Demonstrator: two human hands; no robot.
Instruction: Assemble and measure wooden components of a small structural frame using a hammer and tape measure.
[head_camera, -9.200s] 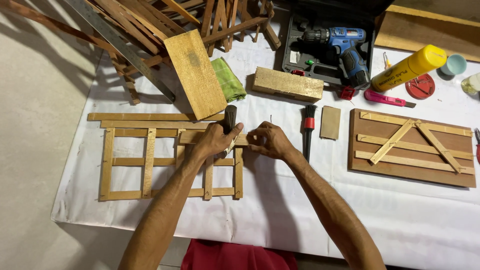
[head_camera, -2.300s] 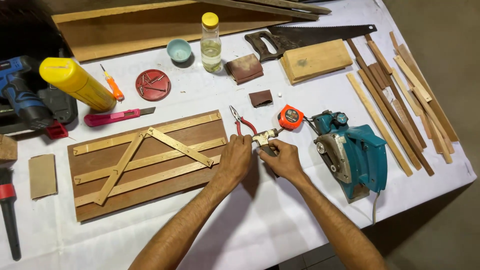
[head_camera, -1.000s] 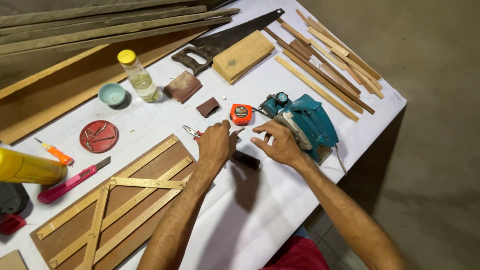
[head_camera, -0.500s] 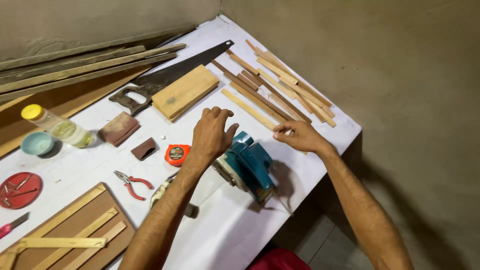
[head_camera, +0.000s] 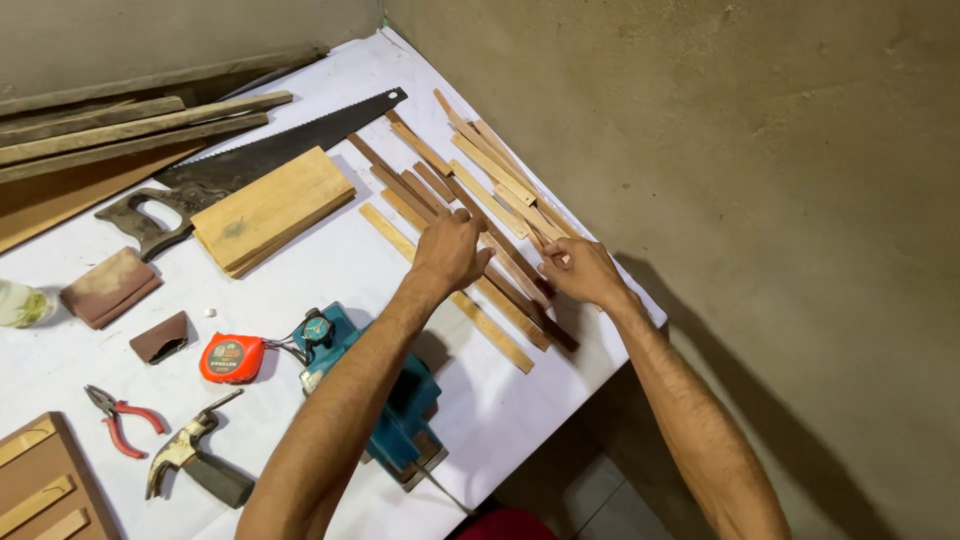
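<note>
Hands (head_camera: 450, 250) now seemingly on slats (head_camera: 480, 200)

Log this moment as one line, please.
left hand: on wood strips | right hand: fingers touching strips at table edge | planer: idle under left forearm

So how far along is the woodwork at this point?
Done: a slatted frame lies assembled at the table's near left corner. In hand: both hands, left and right, rest on the loose wooden strips. Left: many strips lie unjoined, with hammer and saw lying untouched.
</note>
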